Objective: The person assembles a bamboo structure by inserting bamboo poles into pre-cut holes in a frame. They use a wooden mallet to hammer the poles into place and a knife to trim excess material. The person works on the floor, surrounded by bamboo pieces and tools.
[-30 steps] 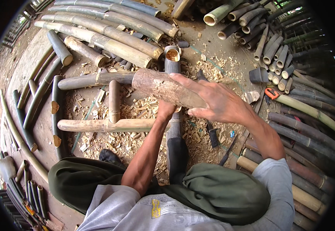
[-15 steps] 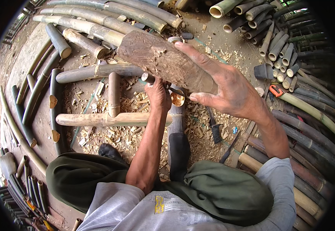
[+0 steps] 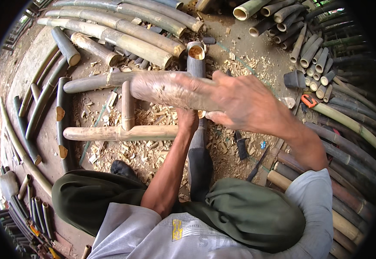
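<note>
My right hand [image 3: 244,101] grips a rough, worn wooden mallet [image 3: 157,88], both blurred by motion. The mallet's head lies over my left hand [image 3: 188,120] and hides its fingers. The chisel in that hand, visible half a second ago, is covered now. Beneath both hands runs a grey bamboo post [image 3: 195,67] with a cut hole [image 3: 196,52] near its far end. Its nearer part passes by my dark-covered foot [image 3: 201,166]. To the left, two bamboo rails [image 3: 97,83] [image 3: 119,133] lie crosswise, with a short bamboo piece [image 3: 128,108] standing between them.
Wood chips [image 3: 145,151] litter the ground. A dark-handled knife [image 3: 241,146] and a long blade [image 3: 257,166] lie right of the post. An orange-handled saw [image 3: 309,101] rests by stacked bamboo [image 3: 343,151]. Another notched post [image 3: 63,125] lies left; long poles [image 3: 110,34] lie behind.
The mallet has swung down toward my left hand, uncovering the post's far hole and covering the chisel. My left hand has shifted slightly right.
</note>
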Demonstrator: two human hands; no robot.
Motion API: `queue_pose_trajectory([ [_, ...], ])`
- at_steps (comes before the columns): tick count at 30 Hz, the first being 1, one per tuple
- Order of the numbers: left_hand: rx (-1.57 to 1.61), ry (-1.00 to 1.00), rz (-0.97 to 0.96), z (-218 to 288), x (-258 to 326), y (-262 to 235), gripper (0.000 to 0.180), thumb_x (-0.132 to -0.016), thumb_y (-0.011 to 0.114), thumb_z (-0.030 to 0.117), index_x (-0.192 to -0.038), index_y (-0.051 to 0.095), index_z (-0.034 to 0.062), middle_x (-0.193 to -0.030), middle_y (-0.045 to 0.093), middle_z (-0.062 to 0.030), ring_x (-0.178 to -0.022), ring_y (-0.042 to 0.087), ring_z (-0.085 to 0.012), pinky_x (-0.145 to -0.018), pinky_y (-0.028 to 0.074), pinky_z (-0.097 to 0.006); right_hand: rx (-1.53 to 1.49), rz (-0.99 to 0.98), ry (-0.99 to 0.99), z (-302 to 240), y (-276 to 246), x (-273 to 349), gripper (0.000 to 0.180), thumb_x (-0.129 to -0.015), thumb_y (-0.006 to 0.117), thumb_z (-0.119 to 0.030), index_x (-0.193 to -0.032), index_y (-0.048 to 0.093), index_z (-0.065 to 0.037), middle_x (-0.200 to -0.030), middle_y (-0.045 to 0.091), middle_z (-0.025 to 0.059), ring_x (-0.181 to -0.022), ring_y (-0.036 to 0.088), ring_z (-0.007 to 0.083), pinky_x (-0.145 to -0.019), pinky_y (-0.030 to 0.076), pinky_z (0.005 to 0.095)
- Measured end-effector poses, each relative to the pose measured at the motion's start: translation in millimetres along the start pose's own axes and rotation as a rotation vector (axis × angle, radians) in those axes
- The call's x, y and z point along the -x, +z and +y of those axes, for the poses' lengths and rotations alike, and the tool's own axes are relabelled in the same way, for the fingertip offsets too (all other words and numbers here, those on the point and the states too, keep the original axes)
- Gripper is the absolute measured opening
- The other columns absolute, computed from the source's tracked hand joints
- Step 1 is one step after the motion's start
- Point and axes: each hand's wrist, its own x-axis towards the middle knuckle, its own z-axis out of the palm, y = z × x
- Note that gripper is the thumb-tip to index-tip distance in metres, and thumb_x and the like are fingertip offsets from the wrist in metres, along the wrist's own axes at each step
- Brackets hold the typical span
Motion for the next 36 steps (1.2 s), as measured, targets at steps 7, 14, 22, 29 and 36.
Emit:
queue_pose_trajectory([
  [7, -0.338, -0.064, -0.028, -7.3, 9.0, 15.9, 0.044, -0.098, 0.068, 0.023, -0.135, 0.055, 0.0014, -0.135, 0.06, -0.0175, -0.123, 0.059, -0.0249, -0.097, 0.054, -0.036, -0.166, -0.006, 0.073, 10.8, 30.6, 6.6, 0.108, -0.077, 0.084, -0.018, -0.165, 0.023, -0.029, -0.117, 0.065, 0.0196, -0.08, 0.07, 0.0308, -0.076, 0.063, 0.0458],
  [14, 0.076, 0.16, 0.282, 95.5, -39.0, -0.1, 0.022, -0.091, 0.077, 0.024, -0.08, 0.065, 0.009, -0.078, 0.071, -0.0055, -0.049, 0.048, -0.0066, -0.045, 0.041, -0.023, -0.723, 0.459, 0.537, 30.3, 138.5, 90.4, 0.106, -0.079, 0.079, -0.04, -0.162, 0.023, -0.002, -0.137, 0.058, 0.032, -0.112, 0.069, 0.0419, -0.095, 0.057, 0.0456],
  [22, -0.126, 0.383, 0.192, 144.4, 16.9, 9.0, 0.027, -0.087, 0.061, 0.001, -0.112, 0.072, 0.0023, -0.106, 0.067, -0.012, -0.095, 0.062, -0.0177, -0.089, 0.051, -0.029, -0.703, 0.649, 1.086, -91.8, 346.9, 194.6, 0.082, -0.074, 0.084, -0.038, -0.138, 0.049, 0.0, -0.109, 0.067, 0.0231, -0.098, 0.068, 0.0327, -0.085, 0.053, 0.0473],
  [29, -1.017, 0.602, -0.754, 94.7, 108.9, 91.6, 0.064, -0.072, 0.074, 0.006, -0.135, 0.066, 0.0189, -0.146, 0.047, -0.0171, -0.136, 0.042, -0.0357, -0.114, 0.036, -0.057, -1.476, 0.697, 0.947, 2.2, 288.8, 180.0, 0.061, -0.084, 0.077, -0.027, -0.135, 0.054, -0.003, -0.1, 0.069, 0.0161, -0.083, 0.068, 0.0248, -0.071, 0.054, 0.0408],
  [36, -0.985, 0.337, -0.691, 91.8, 126.2, 70.2, 0.076, -0.077, 0.086, 0.028, -0.143, 0.053, 0.007, -0.147, 0.049, -0.0254, -0.135, 0.049, -0.043, -0.107, 0.043, -0.054, -1.551, 0.379, 0.944, 71.1, 205.9, 161.7, 0.028, -0.095, 0.062, -0.009, -0.122, 0.063, -0.005, -0.091, 0.07, 0.0106, -0.065, 0.064, 0.0158, -0.054, 0.052, 0.0326],
])
